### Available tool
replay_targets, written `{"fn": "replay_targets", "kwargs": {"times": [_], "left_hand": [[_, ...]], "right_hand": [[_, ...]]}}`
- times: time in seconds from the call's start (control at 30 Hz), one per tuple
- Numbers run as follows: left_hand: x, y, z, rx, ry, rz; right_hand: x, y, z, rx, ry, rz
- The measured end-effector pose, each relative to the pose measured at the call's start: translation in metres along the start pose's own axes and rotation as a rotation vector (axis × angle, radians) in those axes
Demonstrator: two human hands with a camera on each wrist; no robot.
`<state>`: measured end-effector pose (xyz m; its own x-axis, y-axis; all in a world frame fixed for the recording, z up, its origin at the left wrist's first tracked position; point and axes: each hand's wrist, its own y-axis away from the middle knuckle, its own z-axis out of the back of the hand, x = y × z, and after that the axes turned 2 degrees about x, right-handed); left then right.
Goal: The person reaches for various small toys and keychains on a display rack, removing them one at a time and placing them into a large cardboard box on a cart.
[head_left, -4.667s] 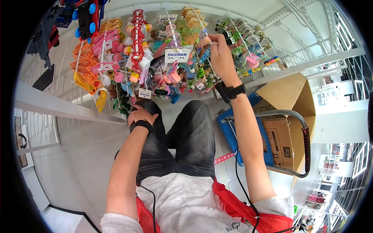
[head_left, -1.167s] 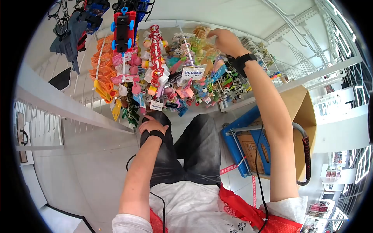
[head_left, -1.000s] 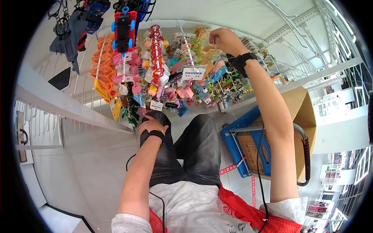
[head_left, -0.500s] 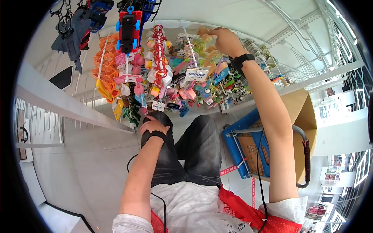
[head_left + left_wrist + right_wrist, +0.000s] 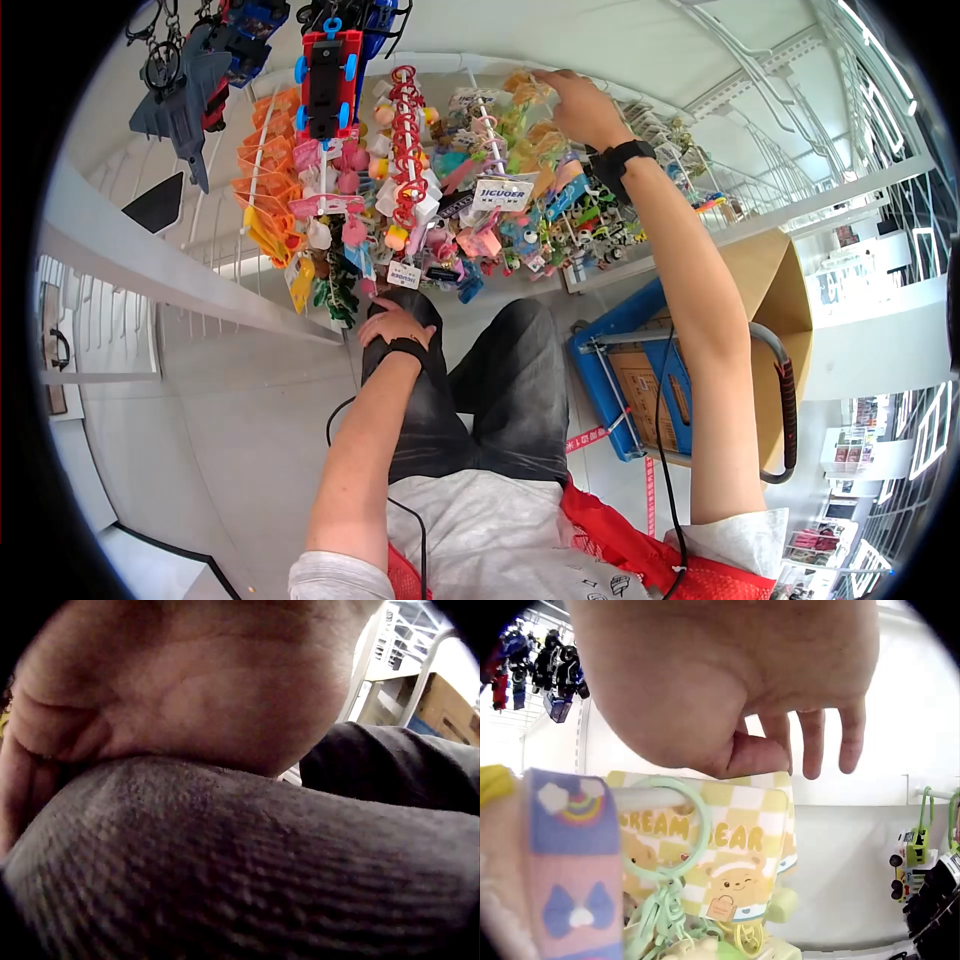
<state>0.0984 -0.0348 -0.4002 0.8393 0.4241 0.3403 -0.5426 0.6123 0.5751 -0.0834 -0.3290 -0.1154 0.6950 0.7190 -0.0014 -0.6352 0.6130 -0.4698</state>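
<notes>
Up on the white peg (image 5: 649, 798): a yellow CREAM BEAR card (image 5: 742, 817) hangs with its print facing my right wrist cam, and at least 1 more card peeks out behind it. That's the bit I'd be watching.

Right hand (image 5: 727, 682): thumb and index finger look pinched together on the card's top edge. Can't honestly tell if I've caught 1 card or a few, the fingertips are partly hidden. The other fingers I can see just dangle past the edge, which is fine imo.

Card handling: I'd keep the pinch light and work along the line of the peg, not yank downward. Thin-looking card, so the hole would probably be the first thing to rip.

Green ring (image 5: 705, 829): sits in front of the card and seems looped round the peg. Worth keeping an eye on, it could drag along or snag.

Rainbow strap (image 5: 577, 874): hangs left of the card in that view, really close to the lens. I'd keep my wrist from brushing it.

Toy cars (image 5: 911, 859): off to the right, well apart from my fingers, so no drama there.

Left hand (image 5: 397, 328): fingers relaxed on my trouser leg (image 5: 240, 855), holding nothing. If the stack starts swinging, I reckon 2 hands beat 1.
</notes>
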Motion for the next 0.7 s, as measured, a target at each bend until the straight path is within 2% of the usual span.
{"fn": "replay_targets", "kwargs": {"times": [0.03,0.07,0.13,0.17,0.23,0.37,0.43,0.57,0.7], "left_hand": [[0.001,0.001,0.001,0.002,-0.003,-0.003],[0.002,0.001,0.001,0.002,-0.005,-0.003],[0.004,0.002,0.002,0.007,0.011,-0.013],[0.005,0.001,0.003,0.010,0.015,-0.010],[0.006,0.001,0.001,0.017,0.023,-0.022],[0.001,0.001,0.002,0.012,0.005,-0.002],[0.000,0.001,0.000,-0.003,0.000,0.002],[0.000,0.000,0.000,0.003,0.000,-0.003],[0.000,-0.002,-0.001,0.003,0.001,-0.013]], "right_hand": [[-0.004,0.000,-0.005,-0.075,0.030,0.131],[-0.010,0.002,-0.008,-0.075,0.029,0.130],[-0.003,-0.005,0.008,0.142,-0.051,-0.097],[-0.001,-0.011,0.016,0.144,-0.052,-0.092],[-0.002,-0.019,0.026,0.391,-0.057,-0.203],[-0.004,-0.016,0.013,0.299,-0.081,-0.190],[-0.015,-0.016,-0.008,0.168,0.041,-0.059],[-0.020,-0.017,-0.022,0.165,0.039,-0.026],[-0.003,-0.019,0.000,0.177,0.037,-0.047]]}}
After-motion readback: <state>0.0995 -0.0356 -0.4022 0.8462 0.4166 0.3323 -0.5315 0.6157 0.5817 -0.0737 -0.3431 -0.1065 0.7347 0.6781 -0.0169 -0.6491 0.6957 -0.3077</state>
